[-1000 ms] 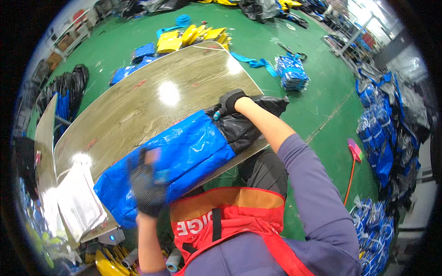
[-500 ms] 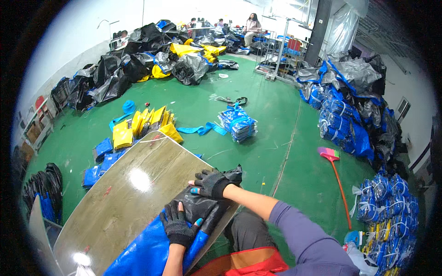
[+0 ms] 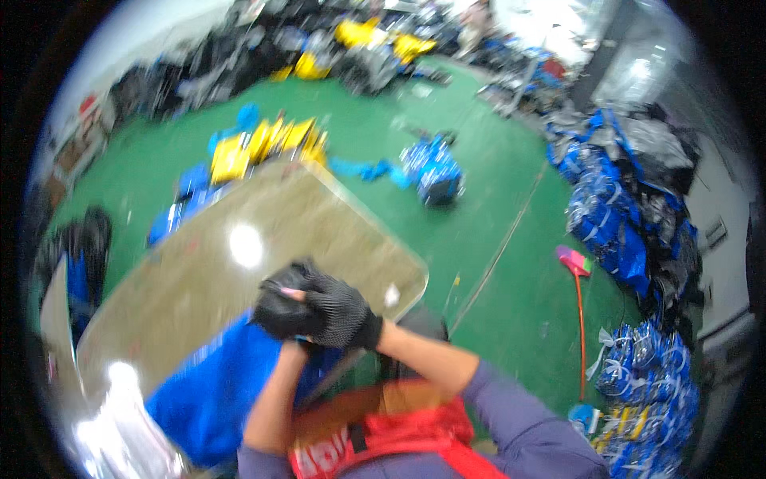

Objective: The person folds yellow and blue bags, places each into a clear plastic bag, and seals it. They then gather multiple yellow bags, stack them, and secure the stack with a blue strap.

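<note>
A blue plastic sheet [image 3: 215, 391] with a black end [image 3: 275, 307] lies over the near side of a wood-patterned table [image 3: 191, 271]. Its black part is bunched up and folded over just above the tabletop. Wearing a black dotted glove, my right hand [image 3: 341, 310] is closed over this bunch. My left forearm [image 3: 275, 391] reaches up beneath it, and the left hand is mostly hidden by the black material and the right hand. Motion blur keeps its fingers from showing clearly.
Folded yellow sheets [image 3: 267, 144] and blue ones lie beyond the table. A tied blue bundle [image 3: 435, 172] sits on the green floor [image 3: 487, 231]. To the right are a broom [image 3: 578, 319] and stacked blue bundles [image 3: 646, 367]. Clear plastic [image 3: 124, 435] is at the near left.
Both hands were lying flat on the sheet; now they are together at its black end, which is lifted and bunched up. The view has shifted, and the table's right corner is uncovered.
</note>
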Demonstrator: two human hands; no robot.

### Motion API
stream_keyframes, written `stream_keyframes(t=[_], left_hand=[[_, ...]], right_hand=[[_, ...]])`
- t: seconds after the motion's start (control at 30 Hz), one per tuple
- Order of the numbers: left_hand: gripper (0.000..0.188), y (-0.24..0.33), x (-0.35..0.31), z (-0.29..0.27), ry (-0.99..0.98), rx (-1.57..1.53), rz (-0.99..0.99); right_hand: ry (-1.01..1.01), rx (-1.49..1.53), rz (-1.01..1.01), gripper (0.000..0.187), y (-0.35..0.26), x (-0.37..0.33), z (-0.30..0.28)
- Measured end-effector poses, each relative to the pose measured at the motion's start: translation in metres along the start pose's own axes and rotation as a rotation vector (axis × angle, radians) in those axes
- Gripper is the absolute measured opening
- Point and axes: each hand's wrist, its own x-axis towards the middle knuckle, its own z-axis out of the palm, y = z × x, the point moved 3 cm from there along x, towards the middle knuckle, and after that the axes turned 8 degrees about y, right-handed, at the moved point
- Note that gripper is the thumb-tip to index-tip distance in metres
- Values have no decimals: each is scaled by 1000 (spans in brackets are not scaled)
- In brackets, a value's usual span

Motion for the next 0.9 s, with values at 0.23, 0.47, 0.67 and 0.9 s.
stream_keyframes(t=[0.23,0.47,0.67,0.9], left_hand=[[45,0,-88,-57,-125,-329,356],[55,-60,-149,-112,378,-174,-53],[65,-84,-151,-23,128,-110,-103],[68,-81,-159,-25,155,-108,-84]], right_hand=[[-211,-93,-74,54,-27,-6,49],[-669,-322,-44,94,-63,-26,92],[-163,-312,170,66,6,-9,79],[-545,-568,431,67,27,0,94]])
